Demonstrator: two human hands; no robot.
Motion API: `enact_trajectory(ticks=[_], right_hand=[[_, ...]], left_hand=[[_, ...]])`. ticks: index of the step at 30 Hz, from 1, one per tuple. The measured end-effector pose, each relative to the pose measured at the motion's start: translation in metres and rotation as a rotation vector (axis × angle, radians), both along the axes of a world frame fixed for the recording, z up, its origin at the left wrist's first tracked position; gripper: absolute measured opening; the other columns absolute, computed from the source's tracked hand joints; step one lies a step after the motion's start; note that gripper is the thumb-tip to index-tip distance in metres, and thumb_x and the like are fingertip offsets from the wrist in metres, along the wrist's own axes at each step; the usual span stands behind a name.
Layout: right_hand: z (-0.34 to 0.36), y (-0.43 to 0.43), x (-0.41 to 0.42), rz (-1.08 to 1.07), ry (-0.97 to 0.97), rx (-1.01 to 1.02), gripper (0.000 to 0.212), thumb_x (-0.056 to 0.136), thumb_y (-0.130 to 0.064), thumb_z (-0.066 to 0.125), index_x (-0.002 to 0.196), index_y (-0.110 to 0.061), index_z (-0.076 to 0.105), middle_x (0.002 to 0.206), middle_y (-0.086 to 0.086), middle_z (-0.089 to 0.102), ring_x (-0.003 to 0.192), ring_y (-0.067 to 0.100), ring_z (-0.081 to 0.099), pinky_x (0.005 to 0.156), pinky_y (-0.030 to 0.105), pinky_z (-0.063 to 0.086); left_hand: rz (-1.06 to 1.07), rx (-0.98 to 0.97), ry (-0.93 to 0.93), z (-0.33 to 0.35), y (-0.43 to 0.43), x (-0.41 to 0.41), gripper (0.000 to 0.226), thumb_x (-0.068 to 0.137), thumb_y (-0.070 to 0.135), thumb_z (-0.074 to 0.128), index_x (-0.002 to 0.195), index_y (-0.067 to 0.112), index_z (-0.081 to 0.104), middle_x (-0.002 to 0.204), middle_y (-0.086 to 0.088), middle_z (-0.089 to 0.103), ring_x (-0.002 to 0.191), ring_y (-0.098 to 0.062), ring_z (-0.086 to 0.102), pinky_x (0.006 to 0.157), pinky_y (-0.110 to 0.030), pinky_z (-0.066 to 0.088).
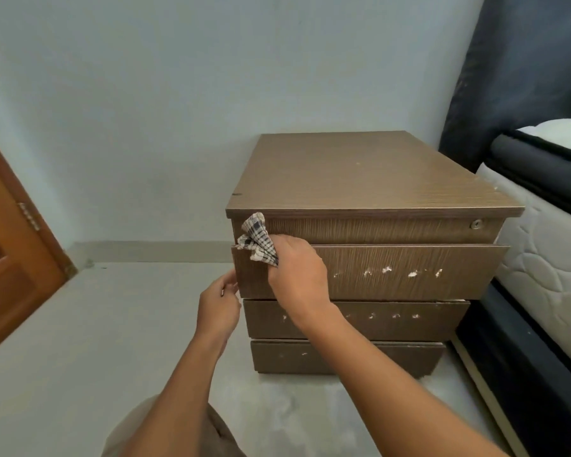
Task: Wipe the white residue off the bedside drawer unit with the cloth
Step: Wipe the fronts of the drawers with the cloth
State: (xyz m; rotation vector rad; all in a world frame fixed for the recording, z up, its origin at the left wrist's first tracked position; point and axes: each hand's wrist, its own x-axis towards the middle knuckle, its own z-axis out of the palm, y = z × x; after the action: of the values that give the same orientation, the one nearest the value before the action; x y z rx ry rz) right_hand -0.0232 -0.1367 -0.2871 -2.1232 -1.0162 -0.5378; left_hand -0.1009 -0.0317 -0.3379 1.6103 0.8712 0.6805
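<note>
1. Door (10, 258): orange-brown wood, far left, cut off by frame edge; hinge visible.
2. Left hand (219, 308): fingertips pinched on left edge of second drawer (409, 268), apparently steadying it; inner finger contact hidden.
3. Cloth (256, 242): checked, soft, light, bunched; sits at upper left corner of second drawer, overlapping top drawer (376, 229). Judged limp and easily crumpled; best gripped wadded in palm, as here.
4. Right hand (294, 268): closed round cloth, pressing it to drawer front; fingers mostly hidden beneath hand.
5. Unit (360, 173): brown laminate, beside wall, bed at right. Stiff, judged heavy enough to stay put; second drawer stands slightly proud.
6. Residue (387, 269): white flecks in rows across second, third and lowest fronts, not yet wiped; dried or soft cannot be told.
7. Keyhole (475, 223): small, top drawer right.
8. Bed (548, 225): quilted mattress, dark frame, cut off right; unit's right side hidden.
</note>
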Motion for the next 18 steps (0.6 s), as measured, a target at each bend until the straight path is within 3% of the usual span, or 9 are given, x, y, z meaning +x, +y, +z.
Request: enact_trajectory(ticks=[4,9,12,15,18], right_hand=[[0.005,0.033,-0.013,0.08,0.055,-0.053,0.017,0.083,-0.008,0.052,0.092,-0.014,0.065,0.092,0.003,0.068,0.086,0.024,0.06,0.063,0.026,0.029],[0.017,0.038,-0.014,0.297,0.243,-0.133,0.029,0.09,-0.01,0.049,0.115,-0.021,0.059,0.103,0.003,0.066,0.094,0.025,0.06,0.075,0.038,0.048],[0.026,0.02,-0.014,0.443,0.302,-0.087,0.027,0.09,-0.012,0.052,0.113,-0.026,0.056,0.102,-0.001,0.066,0.091,0.021,0.06,0.077,0.043,0.051],[0.041,-0.014,-0.01,0.438,0.251,0.043,0.035,0.089,-0.011,0.054,0.12,-0.028,0.056,0.111,-0.007,0.066,0.1,0.013,0.059,0.082,0.036,0.05],[0.065,-0.06,0.012,0.273,0.182,0.144,0.04,0.09,-0.008,0.055,0.124,-0.028,0.056,0.11,-0.01,0.065,0.097,0.008,0.058,0.079,0.027,0.049]], left_hand=[[-0.026,-0.033,-0.005,-0.002,0.005,-0.001,0.045,0.1,-0.004,0.034,0.134,0.014,0.057,0.131,-0.001,0.059,0.127,-0.019,0.053,0.103,-0.045,0.047],[-0.018,-0.016,-0.002,-0.001,0.005,-0.002,0.043,0.101,-0.002,0.033,0.137,0.009,0.053,0.131,-0.002,0.057,0.126,-0.021,0.053,0.1,-0.042,0.05],[0.005,-0.022,-0.021,-0.002,0.004,-0.001,0.037,0.102,0.006,0.038,0.132,0.011,0.058,0.128,-0.001,0.06,0.121,-0.021,0.057,0.098,-0.043,0.051],[0.064,0.034,-0.033,0.0,-0.001,0.001,0.029,0.1,0.02,0.049,0.122,0.013,0.066,0.115,-0.002,0.065,0.111,-0.023,0.062,0.096,-0.043,0.052],[0.154,0.07,-0.053,0.005,-0.011,0.007,0.029,0.096,0.034,0.056,0.112,0.012,0.068,0.105,-0.002,0.066,0.099,-0.021,0.061,0.086,-0.034,0.049]])
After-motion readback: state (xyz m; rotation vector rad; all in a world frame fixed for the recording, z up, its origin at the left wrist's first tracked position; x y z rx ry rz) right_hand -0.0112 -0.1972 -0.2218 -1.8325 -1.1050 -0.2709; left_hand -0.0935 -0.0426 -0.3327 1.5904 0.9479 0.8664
